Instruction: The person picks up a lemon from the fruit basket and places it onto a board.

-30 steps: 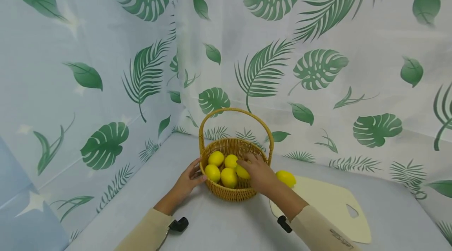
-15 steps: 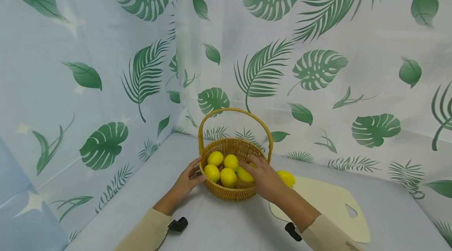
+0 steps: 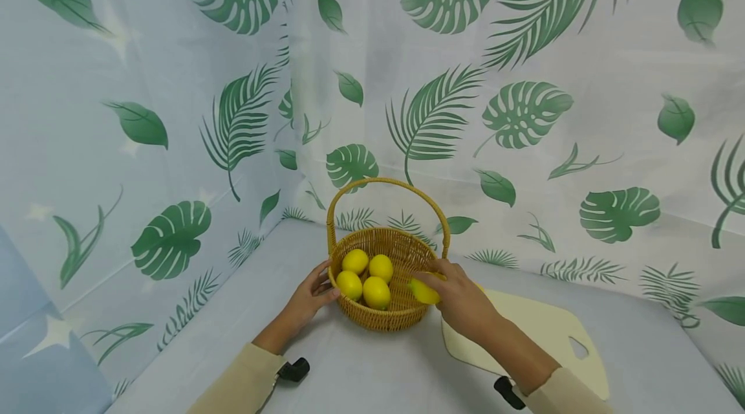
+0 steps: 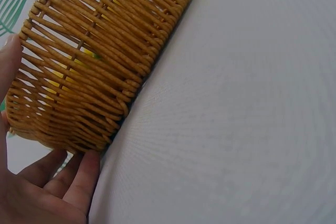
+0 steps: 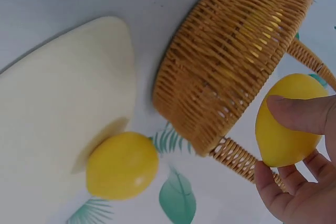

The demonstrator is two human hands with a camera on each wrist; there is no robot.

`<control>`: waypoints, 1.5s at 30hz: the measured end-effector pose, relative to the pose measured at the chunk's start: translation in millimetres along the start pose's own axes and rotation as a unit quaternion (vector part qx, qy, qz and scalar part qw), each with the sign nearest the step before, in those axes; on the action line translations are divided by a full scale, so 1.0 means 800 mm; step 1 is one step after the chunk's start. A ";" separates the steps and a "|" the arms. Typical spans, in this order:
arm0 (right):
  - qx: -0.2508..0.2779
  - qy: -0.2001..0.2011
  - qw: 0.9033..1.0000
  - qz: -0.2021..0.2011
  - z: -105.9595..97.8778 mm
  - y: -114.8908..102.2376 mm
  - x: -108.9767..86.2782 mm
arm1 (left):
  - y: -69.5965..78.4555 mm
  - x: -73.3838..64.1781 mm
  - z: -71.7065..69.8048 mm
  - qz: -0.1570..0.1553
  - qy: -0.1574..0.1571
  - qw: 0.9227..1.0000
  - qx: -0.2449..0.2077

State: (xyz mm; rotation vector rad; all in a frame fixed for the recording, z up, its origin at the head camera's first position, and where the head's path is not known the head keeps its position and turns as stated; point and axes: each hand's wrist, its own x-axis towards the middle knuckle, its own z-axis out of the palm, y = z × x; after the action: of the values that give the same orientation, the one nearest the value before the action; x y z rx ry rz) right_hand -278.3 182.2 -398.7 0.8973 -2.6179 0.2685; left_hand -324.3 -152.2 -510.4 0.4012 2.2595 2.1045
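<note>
My right hand (image 3: 465, 301) pinches a lemon (image 5: 286, 124) between thumb and fingers. It is at the right rim of a wicker basket (image 3: 384, 320) in the head view. Several more lemons (image 3: 376, 293) lie in the basket's left part. My left hand (image 3: 305, 297) rests against the basket's left side, with loosely bent fingers touching the wicker low down and the thumb near its rim in the left wrist view. Another lemon (image 5: 122, 166) lies at the edge of a cream cutting board (image 5: 68, 98); in the head view my right hand mostly hides it.
The basket's tall arched handle (image 3: 387, 180) stands upright over its opening. To the right, the cutting board (image 3: 535, 336) lies flat on the pale table (image 3: 361, 375). Leaf-patterned cloth (image 3: 524, 207) hangs behind and to the left.
My right hand has lifted the lemon from among the others and moved it right, to the basket's rim. My left hand and the basket have stayed in place.
</note>
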 end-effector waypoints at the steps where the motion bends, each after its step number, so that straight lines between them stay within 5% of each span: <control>1: -0.001 0.005 1.000 0.000 -0.001 0.003 -0.002 | 0.001 0.000 0.000 0.002 0.000 1.000 0.001; 9: -0.013 0.015 1.000 0.012 0.001 0.022 -0.022 | 0.035 -0.015 0.001 -0.006 -0.018 1.000 0.012; 27: -0.014 0.017 0.998 0.057 -0.004 0.076 -0.083 | 0.038 -0.019 0.003 -0.005 -0.011 1.000 0.009; 32: -0.015 0.022 0.997 0.067 -0.002 0.089 -0.094 | 0.034 -0.015 0.001 -0.005 -0.016 1.000 0.015; 39: 0.002 0.003 0.995 0.103 0.007 0.110 -0.107 | 0.001 -0.002 0.000 -0.007 0.007 1.000 0.015; 45: 0.021 0.001 0.992 0.128 0.014 0.131 -0.115 | -0.003 0.000 -0.001 -0.003 0.009 1.000 0.023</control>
State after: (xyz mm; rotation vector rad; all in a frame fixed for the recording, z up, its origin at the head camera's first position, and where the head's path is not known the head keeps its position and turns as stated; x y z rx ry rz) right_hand -278.8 311.4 -451.8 0.5711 -2.7338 0.3904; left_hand -325.0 -152.7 -512.4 0.3782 2.3207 2.0642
